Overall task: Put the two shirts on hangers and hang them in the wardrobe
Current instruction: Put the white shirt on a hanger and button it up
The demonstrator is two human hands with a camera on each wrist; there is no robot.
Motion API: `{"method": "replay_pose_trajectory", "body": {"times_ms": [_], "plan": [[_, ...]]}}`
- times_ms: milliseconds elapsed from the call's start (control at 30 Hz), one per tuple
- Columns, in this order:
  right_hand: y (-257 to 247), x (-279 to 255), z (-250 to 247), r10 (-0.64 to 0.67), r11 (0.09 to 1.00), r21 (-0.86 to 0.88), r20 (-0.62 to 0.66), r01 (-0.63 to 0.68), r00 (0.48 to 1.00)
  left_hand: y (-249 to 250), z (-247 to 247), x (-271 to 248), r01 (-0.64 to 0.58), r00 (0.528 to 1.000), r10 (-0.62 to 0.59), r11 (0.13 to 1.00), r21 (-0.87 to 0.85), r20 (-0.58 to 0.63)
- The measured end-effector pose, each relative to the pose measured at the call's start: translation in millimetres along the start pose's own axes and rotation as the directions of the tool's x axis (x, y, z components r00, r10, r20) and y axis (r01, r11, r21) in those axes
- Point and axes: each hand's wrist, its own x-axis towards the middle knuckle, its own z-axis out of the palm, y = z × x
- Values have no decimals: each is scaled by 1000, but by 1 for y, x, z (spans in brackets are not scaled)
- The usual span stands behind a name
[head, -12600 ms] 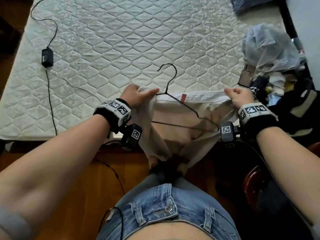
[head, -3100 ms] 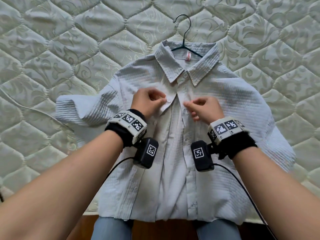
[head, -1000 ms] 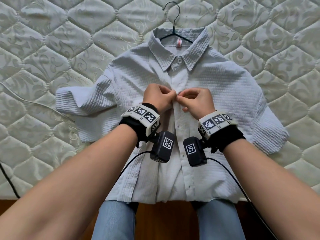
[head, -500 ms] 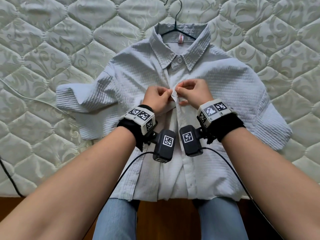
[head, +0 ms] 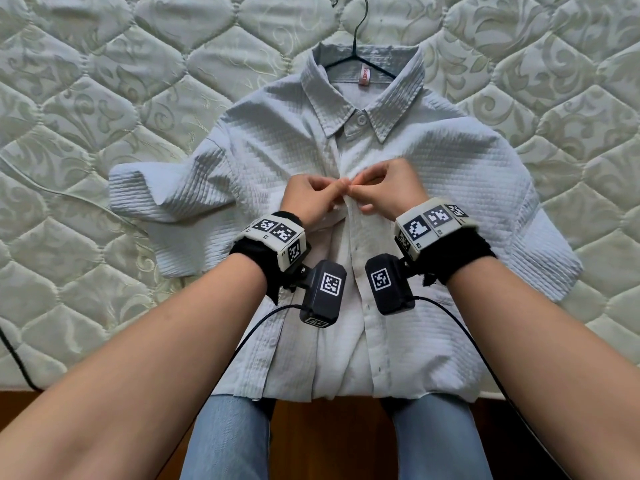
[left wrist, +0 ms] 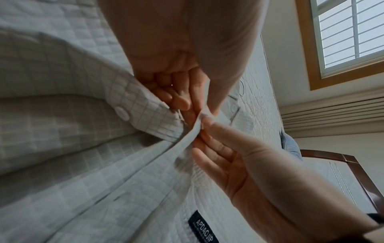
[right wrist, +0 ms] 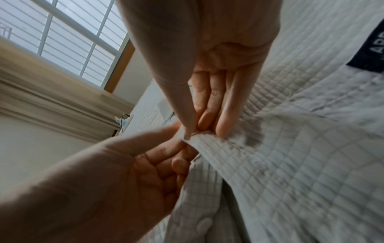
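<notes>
Both hands, left (head: 313, 199) and right (head: 388, 188), pinch the shirt (head: 450, 188) placket at one button. A hard pull can slide the collar off the hanger (head: 355, 36).

I'm looking at a home bedroom: a quilted mattress (head: 104, 98), wooden floor (head: 329, 427), and a blinded window (left wrist: 351, 31).

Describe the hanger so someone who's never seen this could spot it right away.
Find the pale blue shirt spread flat on the quilted mattress. At its collar, a thin black wire hanger pokes out, hook pointing away from the person; it is the only dark wire shape there.
</notes>
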Motion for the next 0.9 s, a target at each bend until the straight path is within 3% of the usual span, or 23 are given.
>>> {"method": "replay_pose_trajectory", "body": {"times_ms": [167, 467, 700, 900], "plan": [[7, 3, 2, -95, 982, -166, -56, 85, 994, 8, -3, 2, 36, 999, -38, 999, 39, 35], [17, 3, 0, -80, 992, -104, -88, 71, 993, 9, 1, 5, 52, 997, -54, 998, 46, 54], [12, -6, -9, 44, 992, 115, 55, -50, 998, 0, -2, 0, -14, 1000, 13, 1000, 23, 15], [18, -24, -11, 73, 997, 44, -87, -70, 994, -17, -13, -9, -38, 994, 46, 996, 79, -97]]}}
